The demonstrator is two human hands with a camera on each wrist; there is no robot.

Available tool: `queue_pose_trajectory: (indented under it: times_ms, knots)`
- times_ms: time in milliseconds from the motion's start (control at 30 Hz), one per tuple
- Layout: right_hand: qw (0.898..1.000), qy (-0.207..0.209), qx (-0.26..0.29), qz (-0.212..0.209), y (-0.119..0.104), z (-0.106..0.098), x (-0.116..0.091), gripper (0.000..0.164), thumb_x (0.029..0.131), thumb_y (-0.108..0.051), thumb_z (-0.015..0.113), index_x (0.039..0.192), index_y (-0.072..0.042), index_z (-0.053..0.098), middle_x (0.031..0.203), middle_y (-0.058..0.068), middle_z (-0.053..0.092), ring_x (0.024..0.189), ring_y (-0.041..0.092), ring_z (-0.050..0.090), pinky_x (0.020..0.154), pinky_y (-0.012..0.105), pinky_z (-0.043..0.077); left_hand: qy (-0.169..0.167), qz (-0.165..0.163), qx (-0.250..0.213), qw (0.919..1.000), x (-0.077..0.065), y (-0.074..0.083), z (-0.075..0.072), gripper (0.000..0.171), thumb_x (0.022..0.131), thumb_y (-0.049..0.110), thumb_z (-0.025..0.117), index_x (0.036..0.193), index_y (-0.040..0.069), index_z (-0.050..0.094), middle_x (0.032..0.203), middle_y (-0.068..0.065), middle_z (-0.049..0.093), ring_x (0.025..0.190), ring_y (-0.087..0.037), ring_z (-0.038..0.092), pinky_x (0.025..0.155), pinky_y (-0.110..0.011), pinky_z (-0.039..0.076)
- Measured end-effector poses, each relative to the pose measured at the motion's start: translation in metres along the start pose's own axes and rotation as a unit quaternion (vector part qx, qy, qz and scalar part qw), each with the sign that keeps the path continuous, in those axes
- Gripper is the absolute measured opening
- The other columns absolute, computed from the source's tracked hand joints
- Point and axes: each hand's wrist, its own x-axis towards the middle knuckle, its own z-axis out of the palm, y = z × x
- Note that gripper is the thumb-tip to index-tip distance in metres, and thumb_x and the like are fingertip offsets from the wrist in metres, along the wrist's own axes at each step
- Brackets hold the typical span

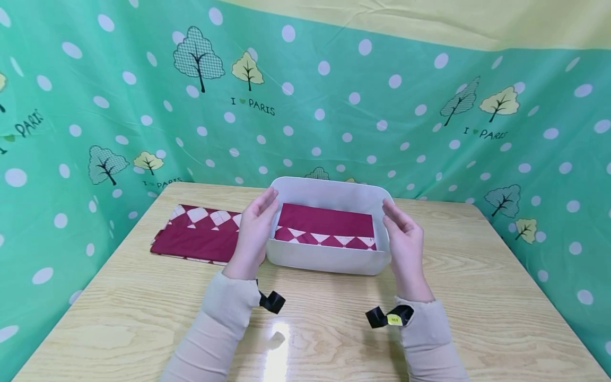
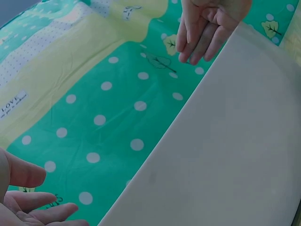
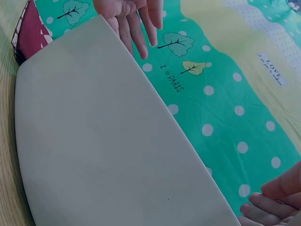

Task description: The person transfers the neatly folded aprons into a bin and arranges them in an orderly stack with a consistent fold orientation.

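Observation:
A white plastic bin (image 1: 329, 261) stands on the table, its plain outer wall (image 2: 235, 127) filling much of the left wrist view. Inside lies a folded maroon cloth (image 1: 324, 220) with a band of white diamonds along its near side. My left hand (image 1: 253, 233) is at the bin's left end, fingers extended and palm turned inward. At the right end, my right hand (image 1: 406, 241) mirrors it, fingers also extended. Neither hand grips anything; whether they touch the bin's walls I cannot tell. Each palm faces the other across the bin.
Left of the bin lies another folded maroon cloth (image 1: 195, 241) with white diamonds, its right end hidden behind my left hand. Everything stands on a light wooden table (image 1: 329, 339). A green dotted curtain (image 1: 334, 132) hangs behind and along the sides.

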Motion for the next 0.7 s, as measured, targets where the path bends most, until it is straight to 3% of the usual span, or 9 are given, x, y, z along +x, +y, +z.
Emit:
queue_pose_trajectory:
  times_ms: [367, 700]
  knots:
    - [1.000, 0.000, 0.004, -0.005, -0.003, 0.000, -0.004, 0.039, 0.102, -0.005, 0.049, 0.141, -0.008, 0.055, 0.145, 0.004, 0.056, 0.137, 0.012, 0.049, 0.113, 0.024, 0.040, 0.008, 0.006, -0.014, 0.9999, -0.001, 0.000, -0.002, 0.049, 0.103, 0.016, 0.052, 0.151, 0.012, 0.041, 0.153, -0.001, 0.046, 0.145, -0.013, 0.037, 0.121, -0.032, 0.030]
    - [1.000, 0.004, 0.010, -0.024, -0.008, 0.002, -0.010, 0.037, 0.101, -0.005, 0.052, 0.138, -0.006, 0.058, 0.141, 0.005, 0.059, 0.132, 0.014, 0.054, 0.109, 0.021, 0.043, 0.024, 0.029, -0.048, 0.9982, -0.007, 0.009, -0.008, 0.047, 0.102, 0.013, 0.053, 0.148, 0.014, 0.046, 0.149, 0.001, 0.051, 0.137, -0.011, 0.047, 0.113, -0.027, 0.040]
